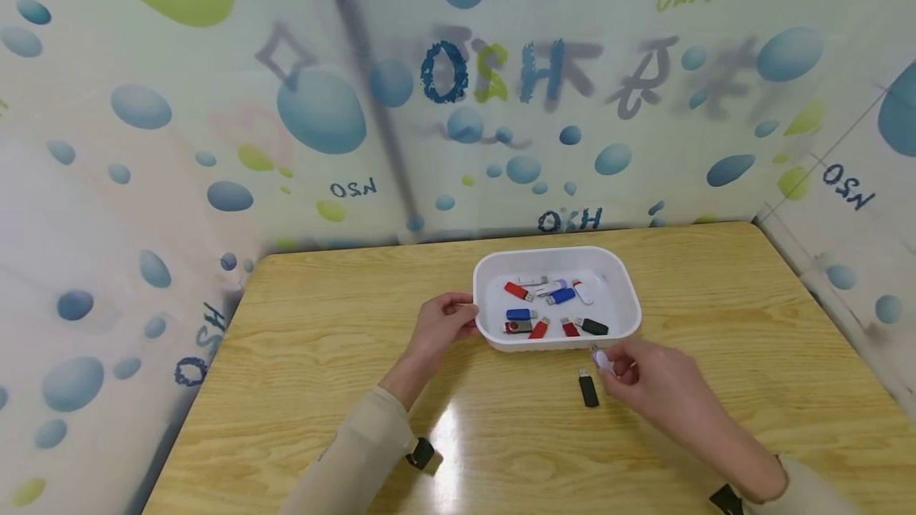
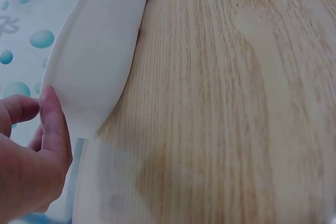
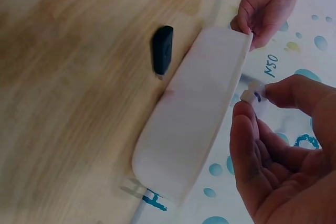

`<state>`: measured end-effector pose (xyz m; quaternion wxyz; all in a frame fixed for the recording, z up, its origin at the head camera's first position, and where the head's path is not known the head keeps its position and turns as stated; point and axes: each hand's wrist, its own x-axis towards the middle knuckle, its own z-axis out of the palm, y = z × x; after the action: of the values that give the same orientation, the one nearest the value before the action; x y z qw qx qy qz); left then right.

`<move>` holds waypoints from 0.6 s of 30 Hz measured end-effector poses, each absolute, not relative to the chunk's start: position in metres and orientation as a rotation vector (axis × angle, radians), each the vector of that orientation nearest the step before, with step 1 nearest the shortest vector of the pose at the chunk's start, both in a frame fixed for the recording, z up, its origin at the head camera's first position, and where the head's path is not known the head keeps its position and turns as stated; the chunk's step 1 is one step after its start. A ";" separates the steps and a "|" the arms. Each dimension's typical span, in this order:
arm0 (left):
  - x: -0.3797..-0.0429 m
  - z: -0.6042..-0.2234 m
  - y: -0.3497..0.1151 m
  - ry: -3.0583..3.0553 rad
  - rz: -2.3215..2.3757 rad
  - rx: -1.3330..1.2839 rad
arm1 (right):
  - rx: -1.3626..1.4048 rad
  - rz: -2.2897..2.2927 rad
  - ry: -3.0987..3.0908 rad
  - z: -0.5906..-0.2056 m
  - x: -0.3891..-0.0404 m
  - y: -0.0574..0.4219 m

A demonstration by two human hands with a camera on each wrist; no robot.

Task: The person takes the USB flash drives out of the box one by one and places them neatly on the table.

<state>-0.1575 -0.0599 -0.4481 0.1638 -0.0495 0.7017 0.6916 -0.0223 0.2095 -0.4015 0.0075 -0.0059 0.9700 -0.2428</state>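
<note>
My left hand pinches the left rim of a white plastic tray between thumb and fingers. In the left wrist view, the fingertips grip the edge of the tray wall. My right hand holds a white and lavender USB stick between thumb and fingertips, its metal plug pointing at the tray's front right corner. In the right wrist view, that small stick shows end-on in the pinch. A black USB stick lies on the table in front of the tray, just left of my right hand.
Inside the tray lie several USB sticks, among them a red one, a blue one, a white and red one and a black one. The wooden table meets a patterned wall behind the tray.
</note>
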 end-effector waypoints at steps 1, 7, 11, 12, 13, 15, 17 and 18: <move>-0.157 -0.448 -0.060 2.002 1.968 -0.146 | -0.009 -0.754 3.021 -0.403 -0.021 0.209; -0.157 -0.447 -0.060 2.003 1.962 -0.143 | 0.016 -0.752 2.988 -0.416 -0.014 0.209; -0.157 -0.447 -0.060 1.999 1.967 -0.142 | 0.039 -0.742 2.991 -0.424 -0.011 0.210; -0.157 -0.447 -0.060 1.996 1.968 -0.148 | 0.039 -0.741 3.000 -0.426 -0.011 0.210; -0.158 -0.448 -0.060 1.996 1.968 -0.145 | 0.042 -0.735 3.009 -0.428 -0.011 0.211; -0.158 -0.448 -0.060 1.992 1.972 -0.139 | 0.038 -0.728 3.018 -0.431 -0.011 0.212; -0.158 -0.448 -0.060 1.986 1.973 -0.140 | 0.039 -0.722 3.010 -0.433 -0.012 0.213; -0.158 -0.448 -0.061 1.984 1.974 -0.141 | 0.040 -0.721 3.003 -0.435 -0.013 0.213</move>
<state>-0.1579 -0.0605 -0.4482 0.1687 -0.0498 0.6978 0.6944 -0.0125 0.2134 -0.4347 0.0267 0.0129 0.9719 -0.2334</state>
